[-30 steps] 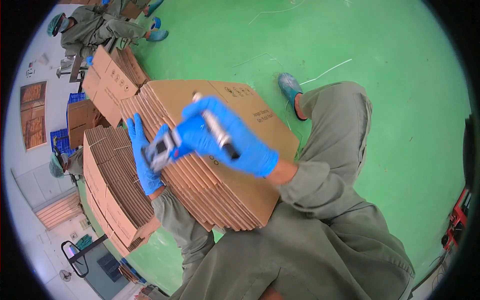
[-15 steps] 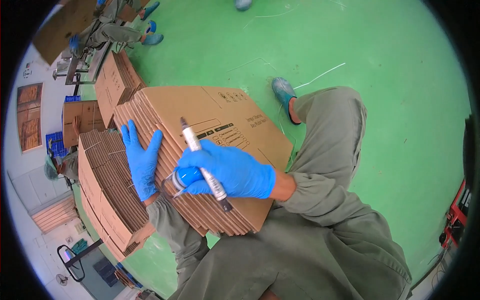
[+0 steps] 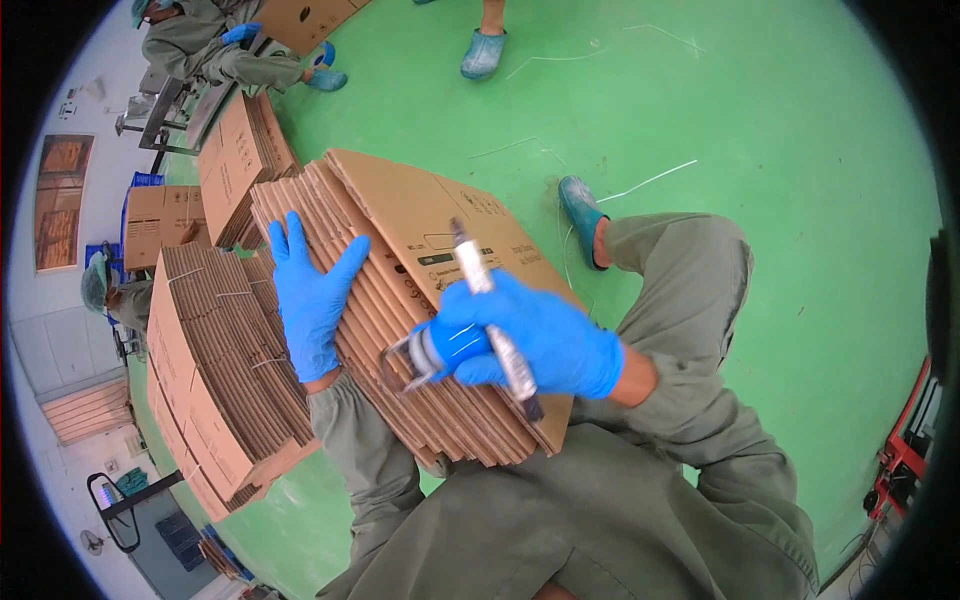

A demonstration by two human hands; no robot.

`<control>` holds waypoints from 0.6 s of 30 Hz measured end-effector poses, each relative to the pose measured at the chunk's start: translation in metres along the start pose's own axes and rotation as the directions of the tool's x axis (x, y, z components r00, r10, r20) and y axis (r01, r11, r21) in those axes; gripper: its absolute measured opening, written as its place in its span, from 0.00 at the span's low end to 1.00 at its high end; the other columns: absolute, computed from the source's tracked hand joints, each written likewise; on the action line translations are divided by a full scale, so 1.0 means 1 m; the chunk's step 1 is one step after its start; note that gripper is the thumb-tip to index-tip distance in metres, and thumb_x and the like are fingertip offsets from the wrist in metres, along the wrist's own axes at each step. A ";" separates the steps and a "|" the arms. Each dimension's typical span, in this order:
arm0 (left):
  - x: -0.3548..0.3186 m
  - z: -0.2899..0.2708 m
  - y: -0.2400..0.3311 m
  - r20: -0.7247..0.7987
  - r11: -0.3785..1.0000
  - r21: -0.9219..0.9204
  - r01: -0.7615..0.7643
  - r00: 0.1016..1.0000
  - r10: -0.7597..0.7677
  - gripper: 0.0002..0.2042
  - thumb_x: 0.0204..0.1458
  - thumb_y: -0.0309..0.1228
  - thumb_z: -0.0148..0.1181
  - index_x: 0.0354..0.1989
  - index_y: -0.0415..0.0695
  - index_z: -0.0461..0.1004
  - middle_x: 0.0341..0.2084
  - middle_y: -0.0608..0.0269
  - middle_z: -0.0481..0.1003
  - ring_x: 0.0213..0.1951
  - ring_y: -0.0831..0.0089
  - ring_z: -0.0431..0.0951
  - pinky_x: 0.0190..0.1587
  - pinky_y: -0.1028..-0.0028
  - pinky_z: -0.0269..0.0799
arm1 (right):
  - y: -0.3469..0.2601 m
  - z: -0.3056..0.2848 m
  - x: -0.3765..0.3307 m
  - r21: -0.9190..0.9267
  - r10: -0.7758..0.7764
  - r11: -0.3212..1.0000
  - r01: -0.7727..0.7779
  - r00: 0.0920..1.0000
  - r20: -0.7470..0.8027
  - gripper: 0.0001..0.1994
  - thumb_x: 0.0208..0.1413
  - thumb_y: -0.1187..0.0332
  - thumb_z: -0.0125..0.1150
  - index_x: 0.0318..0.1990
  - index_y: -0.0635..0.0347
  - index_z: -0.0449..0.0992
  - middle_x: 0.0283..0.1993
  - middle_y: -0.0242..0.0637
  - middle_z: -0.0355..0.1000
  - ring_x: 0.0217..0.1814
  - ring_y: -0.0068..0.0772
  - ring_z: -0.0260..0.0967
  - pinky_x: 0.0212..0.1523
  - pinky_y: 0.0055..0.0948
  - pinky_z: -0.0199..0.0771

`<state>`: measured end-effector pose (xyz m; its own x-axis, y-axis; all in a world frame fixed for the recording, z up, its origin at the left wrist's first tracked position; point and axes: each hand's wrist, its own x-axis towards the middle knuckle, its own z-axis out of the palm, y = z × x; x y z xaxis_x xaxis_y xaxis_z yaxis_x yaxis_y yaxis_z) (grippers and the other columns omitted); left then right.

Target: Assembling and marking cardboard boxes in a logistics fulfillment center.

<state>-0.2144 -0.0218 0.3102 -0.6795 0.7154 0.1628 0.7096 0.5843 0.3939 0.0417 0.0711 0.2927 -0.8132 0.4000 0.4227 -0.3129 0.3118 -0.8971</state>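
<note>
A stack of flattened cardboard boxes (image 3: 372,265) leans in front of my lap, its folded edges toward the left. Its front box (image 3: 400,205) tilts slightly away from the others. My left hand (image 3: 315,305), in a blue glove, lies on those edges with fingers and thumb spread. Also gloved in blue, my right hand (image 3: 555,340) is closed around a white marker pen (image 3: 478,268) with dark ends and a blue hand stamp (image 3: 425,350) with a clear frame. The stamp is before the box edges; whether it touches them I cannot tell. The hand is slightly blurred.
Strapped bundles of flat boxes (image 3: 210,350) stand at the left, with another stack (image 3: 235,150) beyond. One co-worker (image 3: 195,45) sits at the far left; another person in a hair cover (image 3: 97,283) is farther down. Loose white straps (image 3: 650,180) lie on the green floor.
My right hand has moved right with the pen and stamp. The front box has tipped apart from the stack at its top. My left hand stays on the edges.
</note>
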 end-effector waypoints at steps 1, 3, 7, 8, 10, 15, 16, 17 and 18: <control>0.000 0.000 0.001 -0.008 0.999 -0.032 0.001 1.000 -0.001 0.49 0.40 0.53 0.69 0.66 0.36 0.54 0.68 0.39 0.47 0.67 0.47 0.53 0.65 0.57 0.54 | 0.007 -0.009 -0.002 -0.075 0.086 0.994 -0.083 0.996 0.025 0.25 0.48 0.64 0.70 0.54 0.49 0.66 0.48 0.41 0.68 0.47 0.48 0.69 0.47 0.37 0.72; -0.001 -0.001 0.000 -0.022 0.997 -0.071 0.005 1.000 -0.007 0.49 0.40 0.54 0.69 0.66 0.36 0.54 0.68 0.40 0.47 0.67 0.47 0.53 0.65 0.57 0.54 | 0.004 -0.010 -0.010 -0.007 0.031 0.999 -0.031 0.999 -0.030 0.25 0.47 0.65 0.70 0.54 0.49 0.67 0.48 0.40 0.68 0.47 0.46 0.69 0.47 0.37 0.72; -0.004 -0.002 0.001 -0.025 1.000 -0.021 0.023 0.999 -0.024 0.50 0.39 0.55 0.69 0.67 0.38 0.55 0.68 0.41 0.47 0.66 0.46 0.54 0.64 0.56 0.55 | -0.024 0.028 -0.017 0.346 0.117 0.932 -0.109 0.993 -0.002 0.27 0.47 0.70 0.70 0.55 0.53 0.65 0.49 0.41 0.67 0.49 0.43 0.67 0.51 0.36 0.69; -0.002 -0.002 0.001 -0.032 1.000 -0.010 0.016 0.999 -0.016 0.50 0.39 0.56 0.68 0.67 0.38 0.55 0.68 0.41 0.47 0.66 0.45 0.54 0.64 0.55 0.56 | -0.027 0.040 -0.015 0.425 0.126 0.898 -0.113 0.992 -0.002 0.27 0.48 0.70 0.70 0.55 0.55 0.65 0.49 0.41 0.66 0.49 0.44 0.67 0.52 0.36 0.68; -0.004 -0.003 0.000 -0.032 0.999 -0.025 0.027 0.999 -0.028 0.50 0.39 0.56 0.68 0.67 0.38 0.55 0.68 0.41 0.47 0.66 0.44 0.54 0.64 0.55 0.56 | -0.011 0.054 -0.022 0.270 0.087 0.960 -0.075 0.996 -0.031 0.27 0.48 0.70 0.69 0.56 0.56 0.64 0.51 0.42 0.66 0.50 0.43 0.66 0.53 0.36 0.67; -0.004 -0.006 -0.001 -0.013 0.997 0.072 0.021 1.000 -0.020 0.48 0.40 0.54 0.68 0.65 0.33 0.55 0.67 0.38 0.49 0.65 0.49 0.58 0.62 0.59 0.60 | -0.021 0.034 -0.021 0.083 0.085 0.992 -0.092 0.992 0.094 0.28 0.47 0.71 0.70 0.56 0.51 0.66 0.55 0.42 0.64 0.51 0.44 0.66 0.53 0.38 0.67; -0.002 -0.005 0.002 -0.013 0.998 0.064 0.023 1.000 -0.022 0.48 0.40 0.54 0.68 0.65 0.33 0.55 0.67 0.38 0.49 0.65 0.49 0.58 0.62 0.59 0.60 | -0.026 0.025 -0.019 -0.145 0.092 0.987 -0.073 0.988 0.127 0.26 0.47 0.69 0.70 0.54 0.50 0.66 0.50 0.41 0.67 0.44 0.46 0.69 0.49 0.38 0.70; -0.003 -0.007 0.001 -0.007 0.998 0.041 0.041 0.999 -0.041 0.49 0.40 0.54 0.69 0.65 0.33 0.56 0.67 0.38 0.49 0.65 0.49 0.59 0.62 0.59 0.60 | -0.030 0.015 -0.018 -0.168 0.115 0.981 -0.095 0.986 0.117 0.24 0.48 0.67 0.69 0.53 0.49 0.67 0.46 0.39 0.68 0.39 0.44 0.69 0.46 0.36 0.71; -0.004 -0.009 0.000 0.000 0.998 0.019 0.058 0.998 -0.058 0.49 0.39 0.54 0.69 0.65 0.33 0.56 0.67 0.39 0.49 0.64 0.50 0.60 0.62 0.59 0.61 | -0.028 0.003 -0.011 -0.012 0.067 0.998 -0.066 0.992 0.105 0.23 0.49 0.68 0.68 0.53 0.49 0.67 0.43 0.39 0.68 0.39 0.42 0.69 0.45 0.34 0.71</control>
<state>-0.2132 -0.0286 0.3175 -0.7198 0.6800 0.1398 0.6721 0.6322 0.3855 0.0578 0.0555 0.3127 -0.8793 0.3272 0.3461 -0.2528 0.2955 -0.9213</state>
